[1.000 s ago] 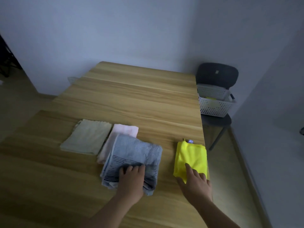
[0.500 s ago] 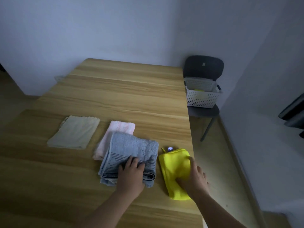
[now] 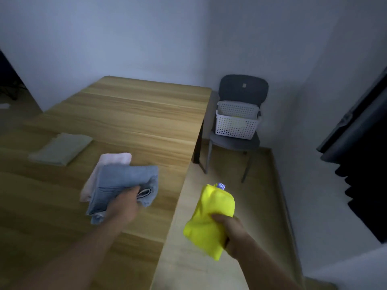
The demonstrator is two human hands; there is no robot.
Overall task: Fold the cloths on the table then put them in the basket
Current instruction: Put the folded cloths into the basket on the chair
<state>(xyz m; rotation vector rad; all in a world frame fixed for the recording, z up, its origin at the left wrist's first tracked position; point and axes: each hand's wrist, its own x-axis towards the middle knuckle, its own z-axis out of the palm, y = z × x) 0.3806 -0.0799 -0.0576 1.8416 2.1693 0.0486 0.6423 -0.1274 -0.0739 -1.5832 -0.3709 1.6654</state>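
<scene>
My left hand [image 3: 125, 206] grips a folded blue-grey towel [image 3: 123, 185] together with a folded pink cloth [image 3: 111, 162] under it, both lifted just above the wooden table [image 3: 136, 114]. My right hand [image 3: 230, 231] grips a folded yellow cloth [image 3: 209, 218] held in the air past the table's right edge, over the floor. A folded pale green cloth [image 3: 60, 148] lies flat on the table to the left. The white perforated basket [image 3: 236, 122] stands on a dark chair beyond the table's right side, with something yellow-green inside.
The dark chair [image 3: 244, 88] stands against the wall in the far right corner. A dark curtain or panel [image 3: 364, 164] hangs on the right. Light floor runs between the table edge and the right wall.
Both hands have closed on their cloths and lifted them off the table. The yellow cloth has moved right, past the table edge. The view has turned to the right, toward the basket.
</scene>
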